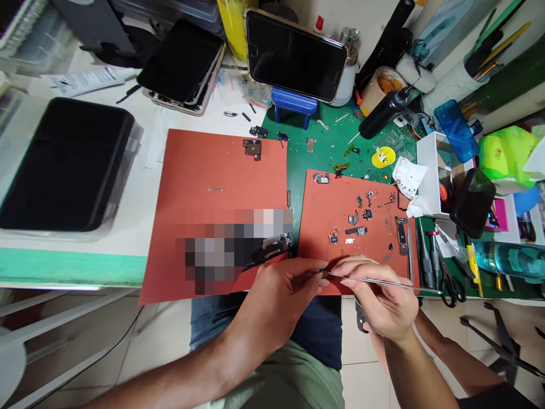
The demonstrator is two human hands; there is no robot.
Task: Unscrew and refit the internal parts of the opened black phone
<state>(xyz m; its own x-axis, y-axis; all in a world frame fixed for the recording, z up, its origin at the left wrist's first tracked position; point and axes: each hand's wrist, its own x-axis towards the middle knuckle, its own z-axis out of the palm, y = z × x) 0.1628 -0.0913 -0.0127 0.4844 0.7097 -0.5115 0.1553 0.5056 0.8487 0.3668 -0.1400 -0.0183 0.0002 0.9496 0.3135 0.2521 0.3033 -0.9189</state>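
My left hand (281,295) is closed in a pinch at the front edge of the right red mat (315,227). Between its fingertips is a tiny dark part (323,273), too small to name. My right hand (383,292) grips thin metal tweezers (383,282), whose tips meet that part. Left of my hands, a dark, thin phone piece with metal brackets (272,245) lies on the left red mat (191,170), partly covered by a pixelated patch. Several small phone parts, among them a small metal-and-black module (361,231), are spread on the right mat.
A phone (296,54) leans on a blue stand (293,105) at the back. Scissors (452,289) and a screwdriver (426,255) lie at right, beside a white organizer box (428,176). A black case (68,165) sits at left. Another person's bare limb (455,358) shows lower right.
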